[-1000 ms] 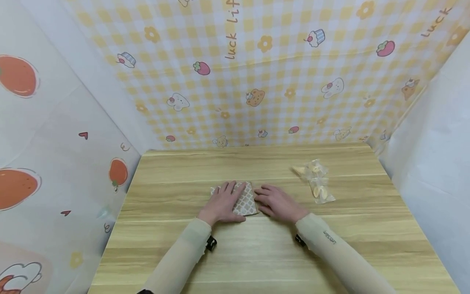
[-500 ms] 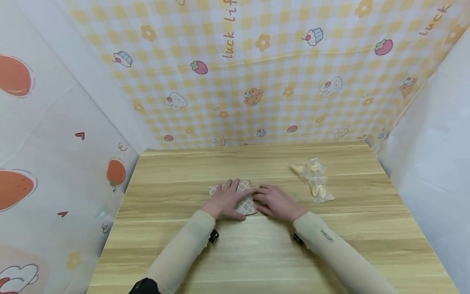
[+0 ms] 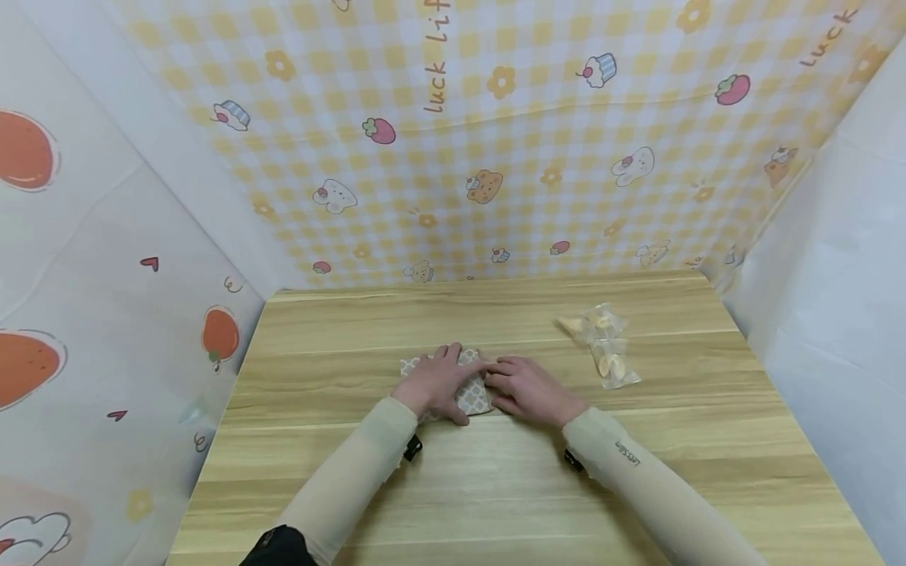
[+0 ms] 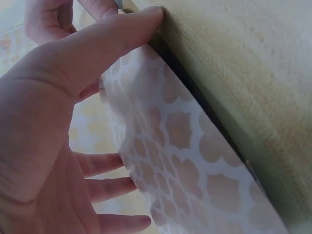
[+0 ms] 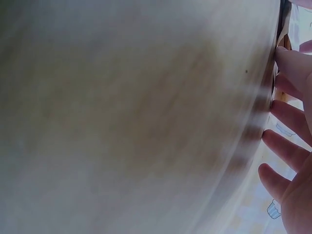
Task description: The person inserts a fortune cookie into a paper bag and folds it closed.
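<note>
A flat, thin piece [image 3: 473,395] with a white lattice pattern on grey-beige lies on the wooden table [image 3: 495,503]. My left hand [image 3: 432,385] rests across it with fingers spread, and its index finger reaches to the right edge, near the right fingertips. Large in the left wrist view are the patterned surface [image 4: 185,146] and the left thumb [image 4: 122,29], extended along the dark edge of the piece. My right hand [image 3: 531,391] is at that right edge, its fingertips touching down there. In the right wrist view the right fingers [image 5: 287,146] are separated and loosely bent.
Small clear packets [image 3: 614,365] with pale pieces inside lie at the right rear of the table. A yellow checked backdrop [image 3: 453,157] stands behind the tabletop. White walls [image 3: 127,236] flank it on both sides.
My left hand has shifted slightly right, and its index finger has swung over to the piece's right edge beside the right fingers. The right hand has stayed nearly in place.
</note>
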Demonstrator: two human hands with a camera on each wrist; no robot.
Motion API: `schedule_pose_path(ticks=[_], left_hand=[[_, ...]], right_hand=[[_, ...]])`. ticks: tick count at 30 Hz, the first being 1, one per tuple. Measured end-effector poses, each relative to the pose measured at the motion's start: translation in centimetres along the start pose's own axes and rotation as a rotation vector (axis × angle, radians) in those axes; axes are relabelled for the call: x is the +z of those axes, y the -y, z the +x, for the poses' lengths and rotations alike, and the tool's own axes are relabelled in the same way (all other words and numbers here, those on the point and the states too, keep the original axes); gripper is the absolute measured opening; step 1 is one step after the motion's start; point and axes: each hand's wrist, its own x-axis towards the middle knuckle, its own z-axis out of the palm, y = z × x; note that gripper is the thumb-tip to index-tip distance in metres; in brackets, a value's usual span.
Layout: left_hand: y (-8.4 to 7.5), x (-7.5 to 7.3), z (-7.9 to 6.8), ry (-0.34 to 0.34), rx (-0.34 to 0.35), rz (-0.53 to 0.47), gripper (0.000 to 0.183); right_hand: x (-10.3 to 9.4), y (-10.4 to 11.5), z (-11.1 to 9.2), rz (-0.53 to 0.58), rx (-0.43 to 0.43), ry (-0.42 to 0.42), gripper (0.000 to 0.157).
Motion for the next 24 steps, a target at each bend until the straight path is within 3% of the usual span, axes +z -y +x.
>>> schedule_pose_path(ticks=[10, 24], left_hand=[[0.05, -0.05, 0.04, -0.009, 0.012, 0.005, 0.097], [0.76, 0.18, -0.17, -0.082, 0.080, -0.008, 0.103]], right_hand=[[0.20, -0.02, -0.08, -0.012, -0.009, -0.018, 0.047], [-0.18, 0.35, 0.00, -0.041, -0.009, 0.013, 0.047]])
